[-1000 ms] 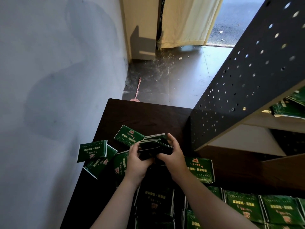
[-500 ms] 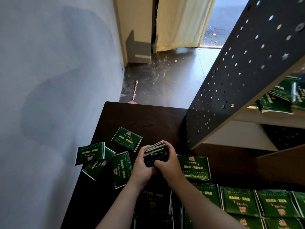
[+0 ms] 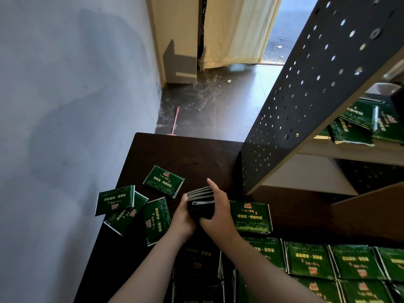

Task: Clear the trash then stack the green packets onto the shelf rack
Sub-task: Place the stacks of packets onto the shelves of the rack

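Note:
My left hand (image 3: 182, 217) and my right hand (image 3: 217, 213) together grip a small stack of green packets (image 3: 201, 201) held on edge above the dark table (image 3: 185, 154). Loose green packets lie to the left: one (image 3: 164, 181) further back, a pile of two (image 3: 118, 204) by the wall, and one (image 3: 156, 219) beside my left wrist. Another packet (image 3: 251, 217) lies right of my right hand. Rows of packets (image 3: 328, 265) cover the near right of the table. The shelf rack (image 3: 306, 95) stands at the right, with several green packets (image 3: 360, 125) on its upper shelf.
A pale blue wall (image 3: 65, 127) runs along the table's left edge. Beyond the table is a dark tiled floor with debris (image 3: 207, 88), a pink stick-like tool (image 3: 175, 121), a beige curtain (image 3: 236, 29) and an open doorway. The rack's lower shelf (image 3: 306, 171) is white.
Both hands have drawn the stack a little nearer and squared it up, closing tighter round it. The view has shifted so that more of the rack's shelf shows.

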Tool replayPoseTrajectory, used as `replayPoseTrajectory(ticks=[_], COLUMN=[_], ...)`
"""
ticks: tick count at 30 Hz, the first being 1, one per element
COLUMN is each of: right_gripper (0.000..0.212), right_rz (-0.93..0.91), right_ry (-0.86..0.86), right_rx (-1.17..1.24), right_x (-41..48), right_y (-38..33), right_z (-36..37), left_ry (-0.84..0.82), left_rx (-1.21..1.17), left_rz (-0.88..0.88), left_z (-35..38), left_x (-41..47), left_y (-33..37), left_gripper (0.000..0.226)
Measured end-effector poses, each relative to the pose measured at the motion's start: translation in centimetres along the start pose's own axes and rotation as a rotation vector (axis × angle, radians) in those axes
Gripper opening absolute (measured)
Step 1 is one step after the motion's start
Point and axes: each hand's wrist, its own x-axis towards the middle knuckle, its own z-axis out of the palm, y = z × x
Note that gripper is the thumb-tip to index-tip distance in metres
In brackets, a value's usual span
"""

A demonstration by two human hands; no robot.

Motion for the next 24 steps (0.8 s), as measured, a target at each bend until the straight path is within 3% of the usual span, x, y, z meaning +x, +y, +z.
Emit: replayPoseTrajectory(ticks=[4,7,11,15,19,24], right_gripper=[0.086,0.088,0.087,0.076,0.073,0.056], right_rz=[-0.052,-0.019,0.02,-0.09,-0.303,-0.203], right_ry=[0.023,-0.05,-0.079,0.034,0.047,-0.02], right_rx=[-0.085,-0.114,-0.139,-0.318,-0.606,-0.644], right_x=[0.4,0.5,0.6,1.4,2.6,3.2], right_y=[0.3,-0.1,-0.2,-0.1,-0.7,-0.8], right_z=[0.0,0.1,0.3,-0.3,-1.2,-2.0], left_ry=[0.068,0.04,0.043,-0.022,0.011,0.092], left_rx=[-0.153,-0.128,0.016,0.138,0.397,0.422], left_rz=[-0.101,-0.109,-0.113,-0.077,-0.039,0.088], left_z=[-0.5,-0.2,0.1,-0.3,-1.7,-2.9], left_x=[0.6,0.8,0.9,1.2,1.0,0.0], left_y=[0.8,0.2,-0.4,-0.7,0.5,-0.2], left_gripper=[0.022,0.038,0.021,0.065,0.059,0.051])
